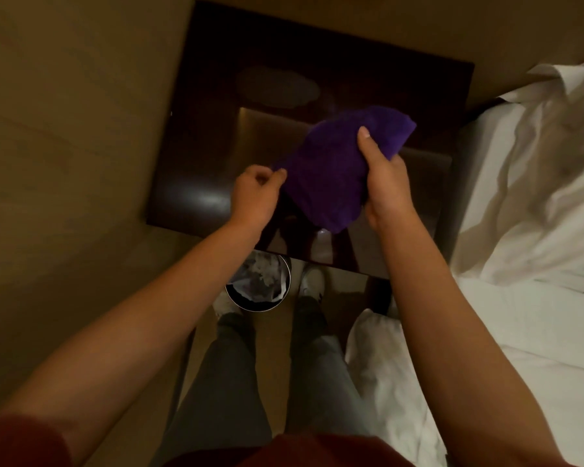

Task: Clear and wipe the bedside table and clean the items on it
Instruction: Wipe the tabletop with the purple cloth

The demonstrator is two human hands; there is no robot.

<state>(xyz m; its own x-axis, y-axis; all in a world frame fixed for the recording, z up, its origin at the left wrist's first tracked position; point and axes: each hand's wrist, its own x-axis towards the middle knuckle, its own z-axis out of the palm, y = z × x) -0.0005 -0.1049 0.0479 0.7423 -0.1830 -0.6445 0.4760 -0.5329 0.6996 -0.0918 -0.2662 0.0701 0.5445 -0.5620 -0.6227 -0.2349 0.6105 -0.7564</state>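
**Purple cloth is hanging over the tabletop, held at two ends**

The person is standing at the bedside table and holding a purple cloth (338, 170) up in the air, just above the dark, shiny tabletop (196, 183). The cloth is not lying on the wood yet, as far as I can tell.

The right hand (383, 178) is doing most of the holding. Its thumb is lying on top of the cloth and its fingers are curling under it, so it is gripping the fat, bunched part. The left hand (255, 193) is pinching just the near left corner with narrow fingers (279, 175).

The cloth is stretching on a slant. Its long way is running from the left hand's corner, near the person, up and away to the far right, toward the bed (536, 203). So most of the cloth is sitting on the right hand's side. The right hand is the nearer one to the middle of it.

The bare tabletop is lying under and to the left of the cloth. There is a dull, cloudy patch (277, 85) at the back of the wood, far from both hands.

I think the next thing is folding or laying the cloth flat and pushing it down onto the wood. The right hand looks best placed for that.

A bin (258, 286) is sitting on the floor by the person's feet.
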